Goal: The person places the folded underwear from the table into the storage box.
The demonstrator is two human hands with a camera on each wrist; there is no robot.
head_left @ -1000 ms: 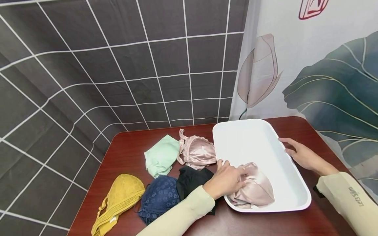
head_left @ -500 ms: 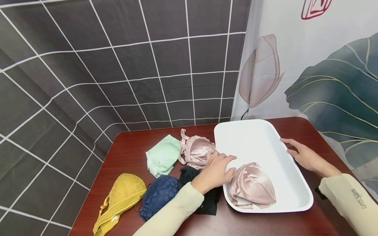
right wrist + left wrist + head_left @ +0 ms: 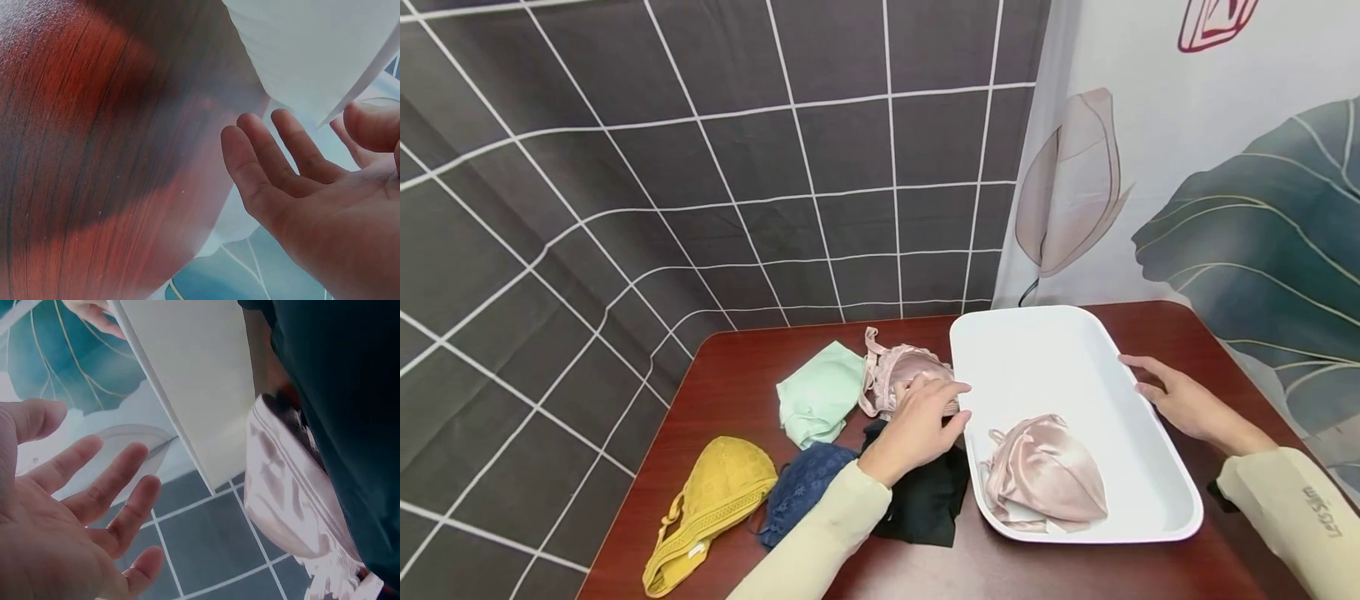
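Note:
My left hand [image 3: 917,423] hovers with spread fingers between a pink lace-trimmed bra [image 3: 912,367] and the white tray [image 3: 1163,467]. In the left wrist view that hand [image 3: 81,512] holds nothing, and the satin cup of the pink bra [image 3: 284,487] shows beyond a dark cloth. A shiny pink satin bra [image 3: 1048,471] lies in the tray's near left corner. Along the tray's right rim rests my right hand [image 3: 1187,404], fingers loosely extended. The right wrist view has this hand [image 3: 312,194] beside the tray's outer wall [image 3: 312,50], thumb by the rim.
Left of the tray on the reddish-brown table [image 3: 715,392] lie a folded mint-green garment [image 3: 820,396], a black garment [image 3: 928,500], a navy lace bra [image 3: 808,483] and a yellow bra [image 3: 722,483]. A grid-patterned curtain [image 3: 820,150] hangs behind.
My left hand has drawn back from the satin bra, which it left in the tray, and moved left toward the lace-trimmed pink bra. My right hand stays at the tray's rim.

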